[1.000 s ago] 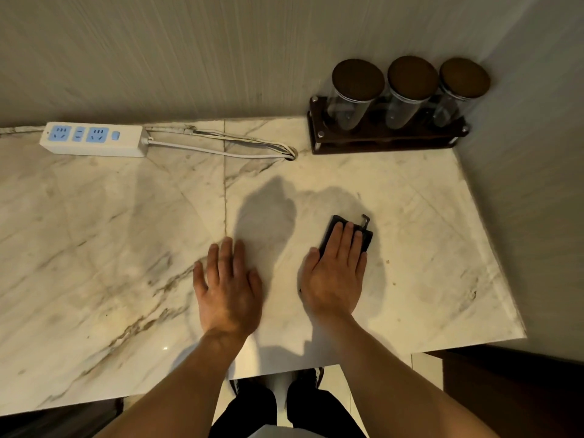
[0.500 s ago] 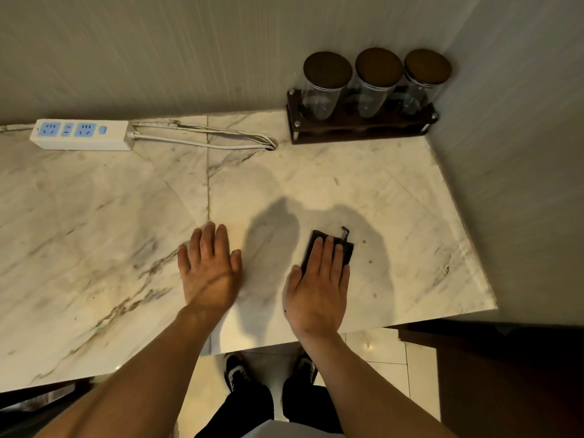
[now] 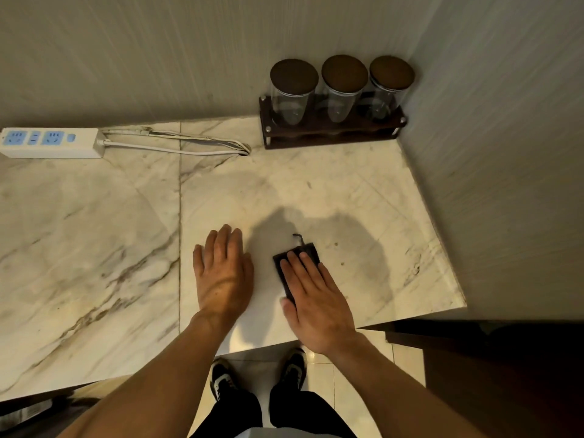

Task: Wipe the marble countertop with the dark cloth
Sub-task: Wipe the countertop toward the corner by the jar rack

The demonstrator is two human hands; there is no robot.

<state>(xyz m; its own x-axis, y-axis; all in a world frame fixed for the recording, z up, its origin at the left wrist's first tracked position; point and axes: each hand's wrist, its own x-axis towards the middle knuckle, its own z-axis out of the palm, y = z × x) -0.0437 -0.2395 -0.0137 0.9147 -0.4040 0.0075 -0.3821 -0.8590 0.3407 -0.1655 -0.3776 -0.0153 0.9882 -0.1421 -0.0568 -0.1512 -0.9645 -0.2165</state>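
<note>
The right hand [image 3: 316,298] is lying flat, fingers straight and together, pressing the small dark folded cloth [image 3: 297,263] onto the white grey-veined marble countertop [image 3: 94,232] — near its front edge, at about five o'clock. The left hand [image 3: 222,273] is resting just beside it at nine o'clock, palm down, fingers extended, holding nothing. A white power strip with blue sockets [image 3: 52,142] is sitting at ten o'clock — three clear jars with dark round lids [image 3: 343,86] are standing at one o'clock.
</note>
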